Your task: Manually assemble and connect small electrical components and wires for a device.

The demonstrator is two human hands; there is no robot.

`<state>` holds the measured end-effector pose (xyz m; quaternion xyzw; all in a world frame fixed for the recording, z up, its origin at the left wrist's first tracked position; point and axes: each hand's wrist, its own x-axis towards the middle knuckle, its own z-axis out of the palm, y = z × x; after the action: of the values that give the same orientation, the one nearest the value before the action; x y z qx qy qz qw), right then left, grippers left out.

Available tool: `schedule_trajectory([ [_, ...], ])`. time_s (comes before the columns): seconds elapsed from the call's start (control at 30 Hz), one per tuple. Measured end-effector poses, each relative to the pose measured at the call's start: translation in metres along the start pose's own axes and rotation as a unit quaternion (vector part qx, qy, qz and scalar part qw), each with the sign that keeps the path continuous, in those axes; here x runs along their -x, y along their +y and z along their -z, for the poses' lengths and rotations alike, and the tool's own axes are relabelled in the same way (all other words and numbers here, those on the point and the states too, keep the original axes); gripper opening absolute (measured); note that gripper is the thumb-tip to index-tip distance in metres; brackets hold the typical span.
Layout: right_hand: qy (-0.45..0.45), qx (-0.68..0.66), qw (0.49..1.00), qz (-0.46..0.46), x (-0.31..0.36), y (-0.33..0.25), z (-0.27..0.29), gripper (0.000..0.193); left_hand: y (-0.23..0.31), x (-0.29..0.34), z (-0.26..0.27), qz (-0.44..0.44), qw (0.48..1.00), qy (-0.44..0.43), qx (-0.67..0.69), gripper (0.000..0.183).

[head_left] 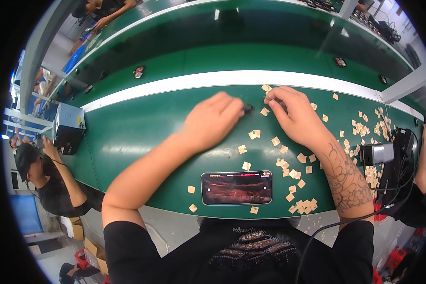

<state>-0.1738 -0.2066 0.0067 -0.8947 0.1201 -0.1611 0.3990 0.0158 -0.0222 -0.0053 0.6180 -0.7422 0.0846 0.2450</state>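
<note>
Head view: we record a small dark piece (247, 109) at the fingertips of the left hand (217, 116), on the right side of its grip, at the far middle part of the bench (137, 128). The left grip is nearly closed, fingers curled, with the piece projecting past them; the hand is blurred, so we cannot make out the piece's full outline. To the right, apart from the piece, we note the right hand (293, 113). Its grip is drawn together, thumb near the bent fingers; a dark patch shows between them, but we cannot tell whether anything is held. One pale square (264, 111) lies between the hands, nearer the right.

Materials: we find the bench smooth, green and glossy, with soft streaks of reflected light. The loose tan squares (276, 141) are thin, flat and paper-like, several bearing a darker mark; they lie singly around the middle and overlap in heaps toward the right. On the near side we log a phone (236, 188), a rounded rectangle with a shiny screen showing dark red. At the right we see a smooth silver-grey box (377, 154); at the left end, a flat-sided metal case (69, 128). A white ledge (222, 80) borders the far side, bent by the lens.
</note>
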Motion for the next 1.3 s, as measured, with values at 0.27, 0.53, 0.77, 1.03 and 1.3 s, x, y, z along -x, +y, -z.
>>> schedule_trajectory([
  [0.27, 0.062, -0.004, 0.998, -0.007, 0.0, 0.01, 0.004, 0.013, -0.073, -0.056, -0.011, 0.125, 0.989, -0.001, -0.075, 0.02],
  [0.53, 0.11, 0.011, 0.992, 0.055, -0.003, 0.022, -0.024, 0.012, -0.13, -0.052, -0.034, 0.165, 0.984, 0.071, -0.001, 0.03],
  [0.77, 0.124, -0.004, 0.988, 0.09, -0.005, 0.023, -0.026, 0.009, -0.148, -0.013, -0.003, 0.271, 0.934, -0.032, -0.229, 0.077],
  [1.03, 0.132, 0.019, 0.98, 0.149, -0.019, 0.024, -0.045, 0.012, -0.346, 0.159, 0.042, 0.225, 0.948, -0.049, -0.219, 0.054],
  [1.3, 0.118, 0.017, 0.986, 0.119, 0.001, 0.032, -0.034, 0.012, -0.335, 0.135, 0.031, 0.253, 0.953, -0.001, -0.167, 0.054],
])
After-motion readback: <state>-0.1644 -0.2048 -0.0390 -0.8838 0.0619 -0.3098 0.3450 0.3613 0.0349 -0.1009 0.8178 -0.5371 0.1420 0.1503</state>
